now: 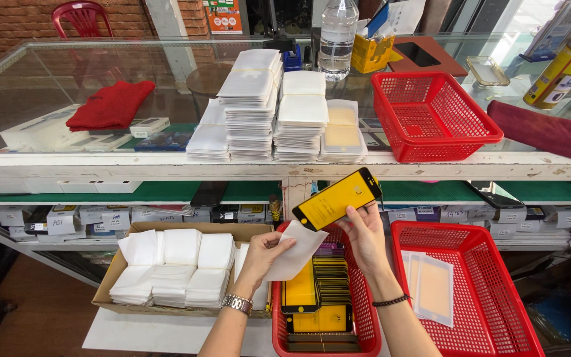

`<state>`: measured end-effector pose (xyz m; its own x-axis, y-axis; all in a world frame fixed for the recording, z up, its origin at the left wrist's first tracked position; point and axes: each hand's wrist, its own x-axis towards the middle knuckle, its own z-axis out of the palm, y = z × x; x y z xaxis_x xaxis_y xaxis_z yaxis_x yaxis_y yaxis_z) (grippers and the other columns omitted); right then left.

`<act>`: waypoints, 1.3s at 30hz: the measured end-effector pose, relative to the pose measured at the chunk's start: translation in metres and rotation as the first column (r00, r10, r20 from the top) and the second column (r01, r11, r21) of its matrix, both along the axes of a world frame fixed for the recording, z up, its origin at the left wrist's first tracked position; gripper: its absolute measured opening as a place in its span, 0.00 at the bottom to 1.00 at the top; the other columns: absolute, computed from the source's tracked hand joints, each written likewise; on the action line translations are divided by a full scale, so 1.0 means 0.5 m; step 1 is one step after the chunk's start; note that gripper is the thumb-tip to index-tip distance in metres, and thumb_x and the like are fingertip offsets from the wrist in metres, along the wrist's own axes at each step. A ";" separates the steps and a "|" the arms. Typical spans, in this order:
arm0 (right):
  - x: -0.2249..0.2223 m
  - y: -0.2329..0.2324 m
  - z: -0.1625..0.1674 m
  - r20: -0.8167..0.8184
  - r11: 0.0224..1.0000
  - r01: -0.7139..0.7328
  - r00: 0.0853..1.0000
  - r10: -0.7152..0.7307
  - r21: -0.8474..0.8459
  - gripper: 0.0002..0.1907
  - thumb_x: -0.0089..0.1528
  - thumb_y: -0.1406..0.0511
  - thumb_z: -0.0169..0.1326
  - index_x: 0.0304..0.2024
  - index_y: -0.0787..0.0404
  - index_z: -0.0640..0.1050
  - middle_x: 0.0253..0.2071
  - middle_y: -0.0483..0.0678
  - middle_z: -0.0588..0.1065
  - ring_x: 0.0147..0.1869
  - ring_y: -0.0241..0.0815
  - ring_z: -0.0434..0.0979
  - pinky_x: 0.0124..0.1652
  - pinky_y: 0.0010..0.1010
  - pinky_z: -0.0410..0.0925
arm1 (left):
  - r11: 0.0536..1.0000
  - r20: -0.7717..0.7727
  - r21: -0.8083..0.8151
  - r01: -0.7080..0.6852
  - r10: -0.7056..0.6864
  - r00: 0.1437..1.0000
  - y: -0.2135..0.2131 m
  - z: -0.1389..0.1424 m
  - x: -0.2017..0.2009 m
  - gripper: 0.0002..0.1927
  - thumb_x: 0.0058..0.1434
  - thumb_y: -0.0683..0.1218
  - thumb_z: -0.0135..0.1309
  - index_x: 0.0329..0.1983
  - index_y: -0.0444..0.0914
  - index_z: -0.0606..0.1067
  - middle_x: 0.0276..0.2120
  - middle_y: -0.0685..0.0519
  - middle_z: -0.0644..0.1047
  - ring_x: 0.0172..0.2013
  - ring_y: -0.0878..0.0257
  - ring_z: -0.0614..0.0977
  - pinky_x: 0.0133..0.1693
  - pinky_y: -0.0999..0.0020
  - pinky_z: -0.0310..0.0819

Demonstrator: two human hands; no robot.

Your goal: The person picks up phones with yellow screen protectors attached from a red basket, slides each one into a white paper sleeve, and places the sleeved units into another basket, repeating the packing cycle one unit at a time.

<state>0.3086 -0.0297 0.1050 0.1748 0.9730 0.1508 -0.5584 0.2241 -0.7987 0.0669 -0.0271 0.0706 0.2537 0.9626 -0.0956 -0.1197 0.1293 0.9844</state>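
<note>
While right hand [365, 235] fingers clamp yellow screen protector [336, 198], left hand [264, 254] fingers pinch white sleeve [299, 254].

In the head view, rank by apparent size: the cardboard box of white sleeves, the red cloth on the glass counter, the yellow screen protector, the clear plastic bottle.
Largest to smallest as they look:
1. Cardboard box of white sleeves, though nearest the camera.
2. Folded red cloth.
3. Yellow rectangular screen protector and clear plastic bottle: alike, and the bottle is cut off, so unranked.

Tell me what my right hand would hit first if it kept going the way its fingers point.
Probably the counter's white front edge, just beyond the yellow screen protector the right hand holds; depth is hard to judge.
</note>
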 end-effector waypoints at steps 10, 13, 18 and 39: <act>0.031 0.008 0.027 0.596 0.986 -0.133 0.786 0.165 -0.098 0.24 0.64 0.72 0.52 0.61 0.62 0.61 0.49 0.54 0.81 0.52 0.39 0.80 0.51 0.30 0.73 | 0.995 -0.001 -0.068 0.077 -0.078 0.997 -0.006 0.016 0.019 0.13 0.61 0.48 0.63 0.40 0.33 0.84 0.30 0.51 0.84 0.26 0.69 0.83 0.28 0.76 0.75; 0.036 0.022 0.035 0.644 0.990 -0.091 0.753 0.136 -0.104 0.29 0.64 0.71 0.53 0.66 0.61 0.61 0.50 0.54 0.80 0.53 0.38 0.79 0.52 0.29 0.72 | 0.988 0.034 -0.112 0.108 -0.105 0.994 -0.009 0.015 0.031 0.13 0.61 0.48 0.62 0.41 0.33 0.83 0.30 0.50 0.84 0.26 0.68 0.83 0.28 0.75 0.76; 0.021 0.008 0.013 0.752 0.997 -0.003 0.658 -0.053 0.073 0.16 0.72 0.66 0.48 0.62 0.64 0.74 0.58 0.53 0.79 0.60 0.37 0.77 0.59 0.29 0.71 | 0.987 0.120 -0.131 0.097 -0.081 0.989 0.000 0.002 0.057 0.14 0.60 0.46 0.63 0.43 0.32 0.82 0.34 0.49 0.85 0.29 0.69 0.85 0.30 0.75 0.78; 0.081 -0.052 -0.096 0.549 0.921 0.046 0.814 0.189 -0.387 0.34 0.58 0.71 0.55 0.68 0.58 0.64 0.54 0.54 0.76 0.49 0.51 0.81 0.47 0.43 0.77 | 0.978 0.164 -0.179 -0.105 0.135 0.977 0.040 -0.047 0.126 0.24 0.61 0.52 0.59 0.58 0.36 0.76 0.49 0.46 0.83 0.51 0.60 0.84 0.54 0.66 0.78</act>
